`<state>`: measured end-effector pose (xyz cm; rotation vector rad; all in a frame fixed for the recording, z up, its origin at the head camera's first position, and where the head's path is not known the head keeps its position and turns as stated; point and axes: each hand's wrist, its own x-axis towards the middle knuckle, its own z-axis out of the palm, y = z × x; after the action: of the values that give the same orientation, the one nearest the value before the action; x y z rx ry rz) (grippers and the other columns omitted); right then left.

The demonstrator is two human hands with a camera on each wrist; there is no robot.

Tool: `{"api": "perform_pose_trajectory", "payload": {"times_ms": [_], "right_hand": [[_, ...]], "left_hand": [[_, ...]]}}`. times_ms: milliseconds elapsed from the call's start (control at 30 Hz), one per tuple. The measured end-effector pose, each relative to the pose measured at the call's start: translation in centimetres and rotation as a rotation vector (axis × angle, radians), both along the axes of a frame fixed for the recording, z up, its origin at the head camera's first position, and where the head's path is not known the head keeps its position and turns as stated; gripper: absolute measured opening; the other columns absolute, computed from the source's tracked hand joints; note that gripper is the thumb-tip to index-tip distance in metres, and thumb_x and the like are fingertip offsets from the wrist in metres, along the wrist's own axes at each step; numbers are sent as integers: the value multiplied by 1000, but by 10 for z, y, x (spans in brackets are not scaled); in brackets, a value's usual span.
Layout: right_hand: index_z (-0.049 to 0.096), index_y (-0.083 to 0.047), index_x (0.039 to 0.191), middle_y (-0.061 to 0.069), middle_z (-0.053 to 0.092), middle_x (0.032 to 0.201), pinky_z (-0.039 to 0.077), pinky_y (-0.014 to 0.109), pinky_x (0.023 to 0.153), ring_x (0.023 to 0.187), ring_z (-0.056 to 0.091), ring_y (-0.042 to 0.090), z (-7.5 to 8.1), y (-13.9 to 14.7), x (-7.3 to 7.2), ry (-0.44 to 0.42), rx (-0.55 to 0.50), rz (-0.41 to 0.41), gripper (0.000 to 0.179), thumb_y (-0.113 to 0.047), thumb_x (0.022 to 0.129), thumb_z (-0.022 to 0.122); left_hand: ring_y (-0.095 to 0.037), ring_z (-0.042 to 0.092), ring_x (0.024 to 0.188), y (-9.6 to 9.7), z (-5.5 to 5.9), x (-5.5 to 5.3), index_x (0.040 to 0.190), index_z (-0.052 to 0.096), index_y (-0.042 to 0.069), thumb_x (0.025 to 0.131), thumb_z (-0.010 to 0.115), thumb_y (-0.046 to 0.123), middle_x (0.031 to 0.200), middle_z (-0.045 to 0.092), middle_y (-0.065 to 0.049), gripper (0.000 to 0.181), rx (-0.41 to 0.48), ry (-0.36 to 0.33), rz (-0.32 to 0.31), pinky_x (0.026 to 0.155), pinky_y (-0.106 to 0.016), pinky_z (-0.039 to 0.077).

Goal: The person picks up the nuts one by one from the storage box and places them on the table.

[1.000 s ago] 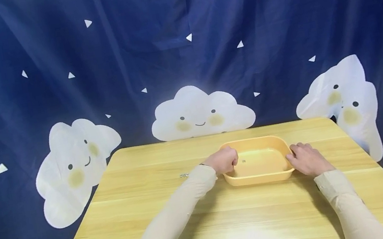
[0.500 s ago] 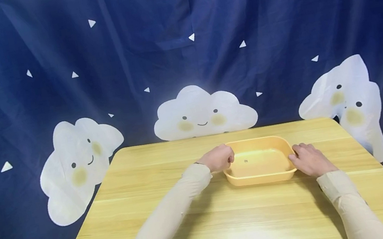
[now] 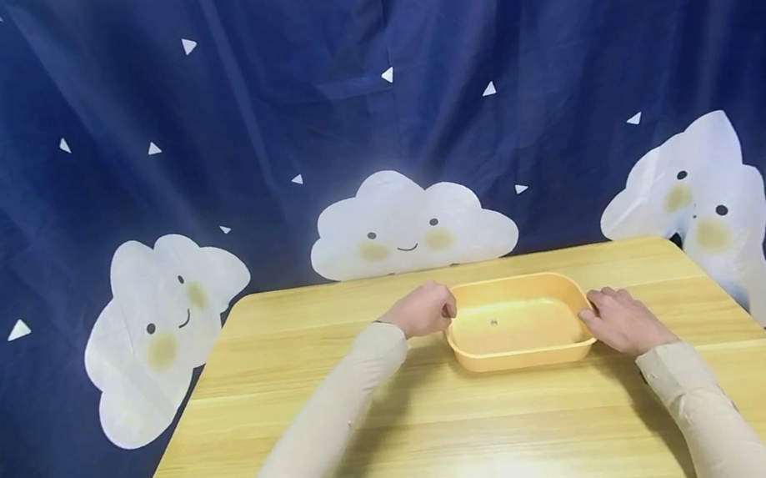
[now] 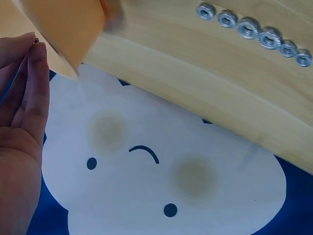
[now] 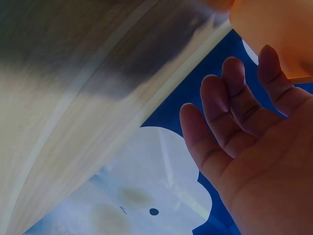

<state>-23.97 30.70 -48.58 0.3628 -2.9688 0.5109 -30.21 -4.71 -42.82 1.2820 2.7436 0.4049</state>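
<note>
A shallow yellow plastic basin (image 3: 524,357) sits toward the back of the table. One small metal nut (image 3: 493,323) lies on its floor. At the basin's left rim, my left hand (image 3: 424,310) pinches a tiny dark metallic piece (image 4: 36,40) between thumb and fingertips; it looks like a nut, mostly hidden by the fingers. My right hand (image 3: 623,320) holds the basin's right rim, thumb over the edge. In the right wrist view its index finger lies against the outer wall, and the other fingers are loosely bent beside it.
Several hex flange nuts (image 4: 248,28) stand in a row on the wooden table (image 3: 463,445), to the left of the basin; my left forearm hides them in the head view. A dark blue curtain (image 3: 361,107) with white clouds hangs behind the table.
My left hand has moved left, from inside the basin to just outside its left rim. The right hand stays on the right rim. The view has shifted slightly.
</note>
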Motion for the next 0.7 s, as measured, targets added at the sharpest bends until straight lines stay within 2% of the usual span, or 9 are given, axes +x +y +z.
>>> {"api": "perform_pose_trajectory", "payload": {"times_ms": [267, 467, 700], "right_hand": [[57, -4, 87, 22, 62, 93, 45, 55, 75, 86, 57, 45, -3, 1, -1, -1, -13, -4, 21, -19, 99, 47], [56, -6, 85, 21, 61, 92, 45, 55, 75, 87, 57, 46, -4, 2, -2, 1, -16, -6, 22, -19, 99, 46], [56, -6, 86, 19, 61, 92, 45, 53, 75, 86, 57, 42, -4, 1, -3, -6, -9, -11, 22, -20, 99, 46]], "left_hand": [[-20, 76, 96, -18, -3, -2, 94, 80, 2, 88, 65, -6, 99, 80, -9, 18, 39, -30, 46, 89, -24, 60], [-21, 76, 97, -32, -14, -4, 100, 79, 2, 89, 68, -3, 102, 80, -9, 16, 48, -55, 110, 89, -25, 60], [-19, 74, 94, -45, -29, -8, 96, 80, 5, 89, 71, 1, 99, 80, -6, 12, 40, -61, 177, 88, -30, 60]]}}
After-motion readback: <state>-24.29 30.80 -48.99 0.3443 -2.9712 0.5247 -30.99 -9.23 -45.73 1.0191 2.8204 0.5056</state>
